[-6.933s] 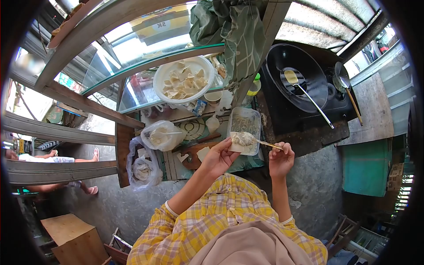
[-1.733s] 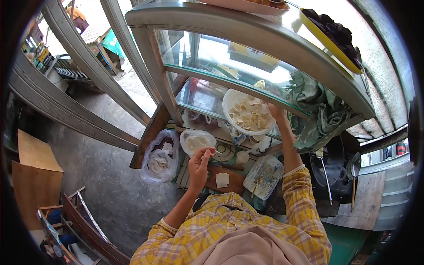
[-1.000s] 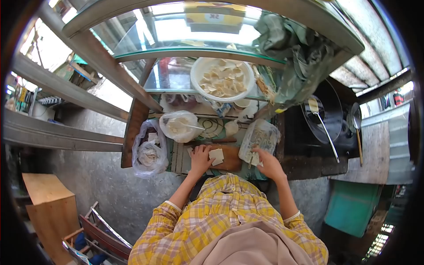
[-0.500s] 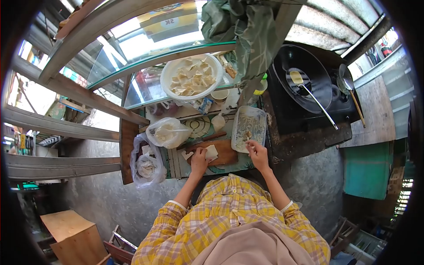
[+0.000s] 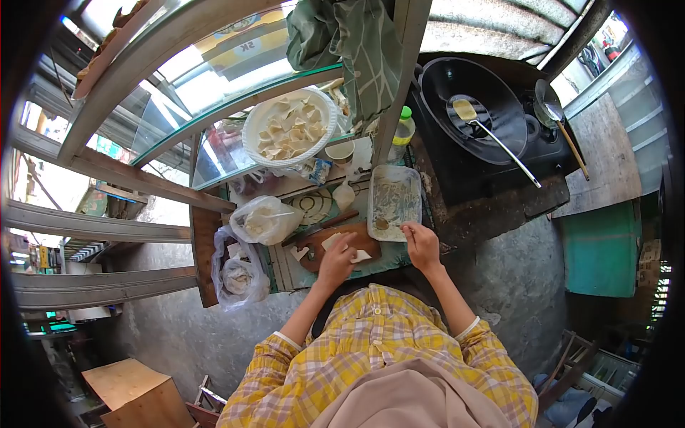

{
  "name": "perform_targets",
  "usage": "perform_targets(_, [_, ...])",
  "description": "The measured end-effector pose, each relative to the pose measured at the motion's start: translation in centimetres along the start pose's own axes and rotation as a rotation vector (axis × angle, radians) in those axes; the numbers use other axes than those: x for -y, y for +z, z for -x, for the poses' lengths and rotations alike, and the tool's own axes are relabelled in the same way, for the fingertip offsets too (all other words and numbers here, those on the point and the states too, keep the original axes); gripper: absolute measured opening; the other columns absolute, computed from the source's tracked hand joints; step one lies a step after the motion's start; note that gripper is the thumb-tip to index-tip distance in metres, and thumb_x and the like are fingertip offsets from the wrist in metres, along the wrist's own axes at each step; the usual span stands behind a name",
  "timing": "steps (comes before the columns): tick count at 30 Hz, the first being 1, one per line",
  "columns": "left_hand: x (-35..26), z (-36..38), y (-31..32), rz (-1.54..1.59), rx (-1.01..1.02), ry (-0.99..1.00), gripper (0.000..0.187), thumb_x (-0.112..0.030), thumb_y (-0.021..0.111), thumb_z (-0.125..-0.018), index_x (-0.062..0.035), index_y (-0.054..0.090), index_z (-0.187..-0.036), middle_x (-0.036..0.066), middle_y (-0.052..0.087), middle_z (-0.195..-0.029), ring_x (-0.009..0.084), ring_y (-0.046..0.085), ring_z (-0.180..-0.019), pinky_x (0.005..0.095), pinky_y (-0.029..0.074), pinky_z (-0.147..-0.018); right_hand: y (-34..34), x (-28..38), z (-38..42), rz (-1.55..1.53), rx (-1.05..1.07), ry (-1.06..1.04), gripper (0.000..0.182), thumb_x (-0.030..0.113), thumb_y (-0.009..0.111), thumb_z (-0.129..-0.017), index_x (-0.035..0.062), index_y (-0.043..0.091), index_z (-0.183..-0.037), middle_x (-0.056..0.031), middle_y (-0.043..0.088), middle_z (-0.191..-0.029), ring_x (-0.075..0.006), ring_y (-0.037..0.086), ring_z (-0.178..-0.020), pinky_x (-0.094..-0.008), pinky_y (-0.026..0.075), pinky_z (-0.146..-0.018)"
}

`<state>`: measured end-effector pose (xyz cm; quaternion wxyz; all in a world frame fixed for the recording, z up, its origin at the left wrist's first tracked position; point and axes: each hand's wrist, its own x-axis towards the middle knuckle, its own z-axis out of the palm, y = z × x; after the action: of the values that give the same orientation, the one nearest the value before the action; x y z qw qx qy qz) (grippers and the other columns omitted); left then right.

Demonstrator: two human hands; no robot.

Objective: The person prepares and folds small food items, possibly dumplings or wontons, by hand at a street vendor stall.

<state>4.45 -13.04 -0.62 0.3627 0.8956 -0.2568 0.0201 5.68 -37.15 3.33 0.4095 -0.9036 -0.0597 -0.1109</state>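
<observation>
My left hand (image 5: 338,261) rests on the wooden board (image 5: 312,261), fingers pinching a pale square wrapper (image 5: 361,255). Another wrapper (image 5: 330,241) lies just beyond the fingers, and a scrap of dough (image 5: 300,252) sits to the left. My right hand (image 5: 422,244) is at the near edge of the clear plastic container of filling (image 5: 394,187), fingers pinched on a thin stick whose tip dips into the filling. Both sleeves are yellow plaid.
A white bowl of folded dumplings (image 5: 289,129) sits on the glass shelf (image 5: 214,143). Two plastic bags (image 5: 262,220) (image 5: 235,275) lie at left. A black wok (image 5: 499,85) with a ladle (image 5: 492,140) is at right, by a green-capped bottle (image 5: 403,130). A green cloth (image 5: 357,43) hangs above.
Earlier my right hand put a dumpling into the white bowl, then came down to the container. My left hand reached the board and now has a wrapper drawn aside to the right.
</observation>
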Motion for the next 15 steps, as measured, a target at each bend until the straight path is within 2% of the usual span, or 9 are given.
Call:
perform_targets(2, [-2.1,-1.2,0.2,0.047,0.078,0.080,0.017,0.002,0.064,-0.066,-0.0035,0.049,-0.071,0.015,0.039,-0.136,0.0372,0.036,-0.126,0.0422,0.038,-0.096,0.4,0.2,0.3,0.031,0.008,-0.033,0.017,0.013,0.049,-0.089,0.0011,0.060,-0.085,-0.0140,0.062,-0.079,-0.0328,0.060,-0.072,-0.0367,0.046,-0.062])
perform_targets(5, [-2.1,-1.6,2.1,0.116,0.128,0.112,0.019,0.006,0.062,-0.066,-0.0029,0.045,-0.071,0.019,0.032,-0.140,0.0375,0.029,-0.131,0.0408,0.039,-0.096,0.8,0.6,0.6,0.026,0.004,-0.055,0.018,0.013,0.049,-0.090,0.0005,0.060,-0.084,-0.0139,0.062,-0.078,-0.0327,0.060,-0.072,-0.0365,0.046,-0.061])
perform_targets(9, [-1.8,-1.4,3.0,0.183,0.150,0.102,0.022,0.005,0.063,-0.066,-0.0036,0.044,-0.072,0.020,0.030,-0.142,0.0352,0.028,-0.132,0.0401,0.040,-0.096,1.5,0.6,1.3,-0.027,0.008,-0.023,0.020,0.014,0.047,-0.090,-0.0025,0.057,-0.087,-0.0170,0.061,-0.080,-0.0354,0.059,-0.073,-0.0408,0.046,-0.063])
perform_targets(12, [-1.6,-1.2,2.9,0.212,0.167,0.118,0.022,0.006,0.064,-0.065,-0.0038,0.044,-0.071,0.020,0.029,-0.142,0.0333,0.028,-0.132,0.0387,0.040,-0.095,1.7,0.4,1.5,-0.100,0.026,0.082,0.022,0.015,0.044,-0.092,-0.0021,0.057,-0.085,-0.0169,0.060,-0.078,-0.0357,0.058,-0.071,-0.0395,0.046,-0.062])
perform_targets(15, [-1.5,-1.2,2.9,0.201,0.177,0.143,0.023,0.006,0.064,-0.065,-0.0040,0.044,-0.070,0.019,0.029,-0.143,0.0324,0.028,-0.132,0.0378,0.040,-0.095,1.8,0.1,1.8,-0.208,-0.054,0.182,0.028,0.017,0.041,-0.094,-0.0020,0.055,-0.079,-0.0094,0.054,-0.064,-0.0204,0.055,-0.054,-0.0294,0.043,-0.054])
